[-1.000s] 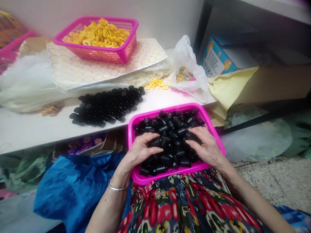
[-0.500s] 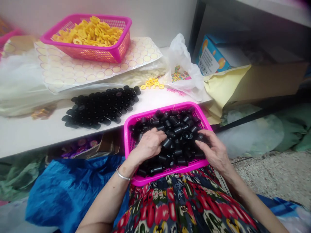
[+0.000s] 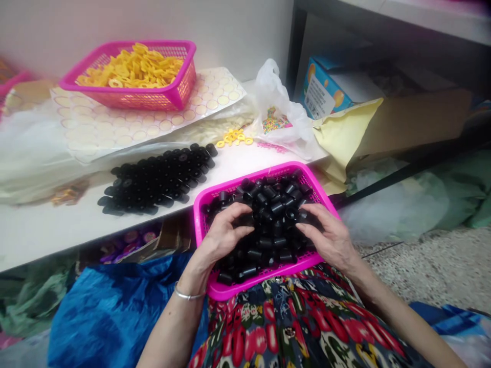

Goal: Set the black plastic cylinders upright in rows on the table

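Observation:
A pink basket (image 3: 215, 291) rests on my lap, heaped with several small black plastic caps (image 3: 270, 204). My left hand (image 3: 222, 237) lies on the left side of the heap, fingers curled round a few black caps. My right hand (image 3: 332, 235) lies on the right side, fingers bent down into the caps. On the white table, a batch of black caps (image 3: 157, 179) stands packed together in rows.
A second pink basket (image 3: 169, 94) of yellow rings sits at the back on a sheet of round stickers (image 3: 115, 130). Loose yellow rings (image 3: 232, 137), a white bag of coloured beads (image 3: 280, 115), a blue box (image 3: 322, 92), yellow paper and a blue bag (image 3: 111, 306) surround me.
Both hands have kept shifting through the caps in the lap basket; the left hand's fingers have curled tighter round some caps. The view has drifted slightly.

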`<state>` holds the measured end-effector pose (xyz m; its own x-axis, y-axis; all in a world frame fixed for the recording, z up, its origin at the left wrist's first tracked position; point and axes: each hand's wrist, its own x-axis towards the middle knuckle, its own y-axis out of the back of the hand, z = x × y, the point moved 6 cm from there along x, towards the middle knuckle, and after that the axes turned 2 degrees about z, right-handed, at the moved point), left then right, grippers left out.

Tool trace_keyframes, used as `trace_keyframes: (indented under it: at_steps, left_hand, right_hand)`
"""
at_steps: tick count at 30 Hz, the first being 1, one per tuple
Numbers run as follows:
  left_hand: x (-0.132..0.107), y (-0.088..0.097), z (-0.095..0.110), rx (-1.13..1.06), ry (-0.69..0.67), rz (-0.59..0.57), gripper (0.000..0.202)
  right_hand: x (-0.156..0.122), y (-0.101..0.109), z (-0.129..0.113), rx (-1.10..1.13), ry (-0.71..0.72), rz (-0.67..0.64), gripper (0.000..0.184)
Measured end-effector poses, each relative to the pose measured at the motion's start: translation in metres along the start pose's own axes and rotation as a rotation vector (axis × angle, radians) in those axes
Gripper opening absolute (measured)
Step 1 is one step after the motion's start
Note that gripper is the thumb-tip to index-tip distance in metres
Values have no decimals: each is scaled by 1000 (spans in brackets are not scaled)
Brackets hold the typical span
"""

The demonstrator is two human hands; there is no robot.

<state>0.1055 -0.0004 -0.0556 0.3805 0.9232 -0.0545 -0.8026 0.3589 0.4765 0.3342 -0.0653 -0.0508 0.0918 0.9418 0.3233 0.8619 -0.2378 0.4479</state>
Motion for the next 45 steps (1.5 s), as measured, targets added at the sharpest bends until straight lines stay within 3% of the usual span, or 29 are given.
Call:
trace_keyframes:
  at_steps: [3, 6, 11, 17, 32, 35, 40, 42, 45]
  left_hand:
    - [-4, -3, -3, -243, 127, -26, 37]
    - [-5, -7, 0, -292, 149, -23, 38]
    - [-2, -7, 16, -163, -18, 24, 31]
    - [-2, -10, 35, -114, -191, -44, 24]
    - [-4, -14, 37, -72, -258, -124, 25]
    - [-3, -15, 39, -52, -256, -97, 23]
    - [-4, -18, 38, -48, -245, 1, 27]
    - [-6, -16, 34, -70, -229, 62, 31]
    - [-11, -11, 28, -129, -205, 157, 32]
  right_hand:
    - [8, -9, -15, 93, 55, -78, 31]
    - [14, -18, -27, 166, 91, -148, 32]
    - [20, -28, -37, 187, 131, -239, 31]
    - [23, -32, -39, 171, 199, -287, 30]
    - [20, -38, -41, 81, 296, -379, 35]
    - [16, -42, -40, 8, 305, -343, 47]
    - [11, -57, -50, -81, 347, -389, 90]
    - [13, -61, -57, -50, 382, -458, 96]
    - [19, -63, -63, 115, 326, -560, 93]
